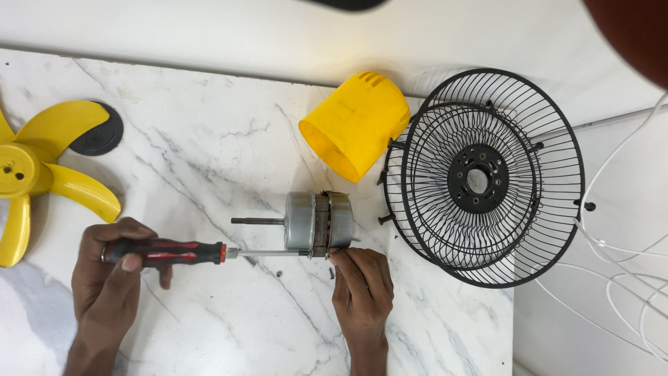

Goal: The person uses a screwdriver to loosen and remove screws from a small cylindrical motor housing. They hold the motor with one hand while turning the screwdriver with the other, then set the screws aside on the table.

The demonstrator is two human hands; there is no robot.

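With blade [42, 174], yellow cover [355, 125] and grilles [487, 174] already off, the motor [320, 221] lies on the counter [209, 153], right hand [362, 289] pinching its edge, left hand [111, 268] gripping the screwdriver [188, 252] at a casing screw.

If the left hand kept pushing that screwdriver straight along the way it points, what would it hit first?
The left hand aims the screwdriver rightward; its tip already seems to meet the silver motor, with the right hand just below.
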